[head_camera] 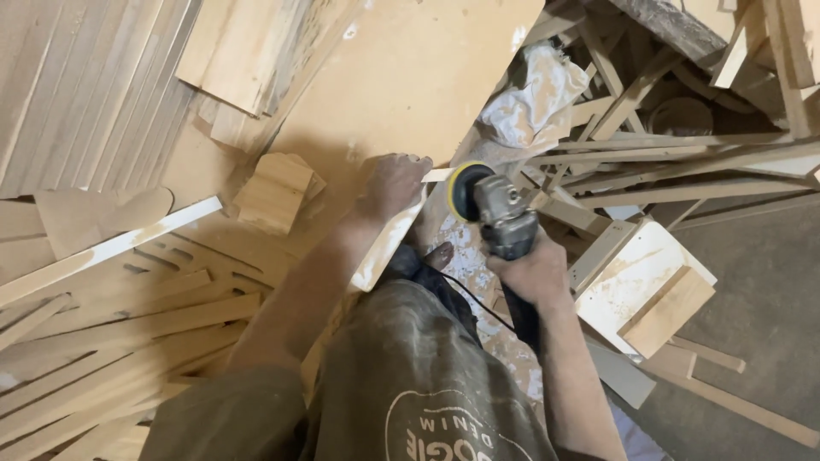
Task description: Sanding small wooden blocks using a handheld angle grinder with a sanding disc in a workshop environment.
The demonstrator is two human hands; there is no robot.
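- At the far left, a heap of thin wooden slats point(94, 341) lies fanned out on the floor, with one pale strip point(111, 248) lying slantwise above them.
- Just right of that, a small stack of square wood offcuts point(275, 192) sits on a big sheet of brown board point(410, 77).
- My left hand point(391, 183) comes next: its grip is closed on the upper end of a narrow pale wooden piece point(389, 239), fingers wrapped over the top edge.
- That wooden piece runs slantwise from my left hand down toward my knee, tilted, its lower end near my dusty trousers point(418, 376).
- The sanding disc point(465, 192), yellow-rimmed, stands just beside the top end of the piece; I cannot tell whether it touches the wood.
- My bare foot point(438, 253) shows between the piece and the tool, on a floor white with dust.
- My right hand point(534, 273) has its grip shut tight round the body of the grey angle grinder point(506, 224), whose black cord point(474, 303) loops back toward my leg.
- Behind the grinder lies a crumpled white cloth point(534, 98).
- To the right sits a pale boxy wooden assembly point(641, 282), and beyond it a tangle of loose sticks point(675, 154).
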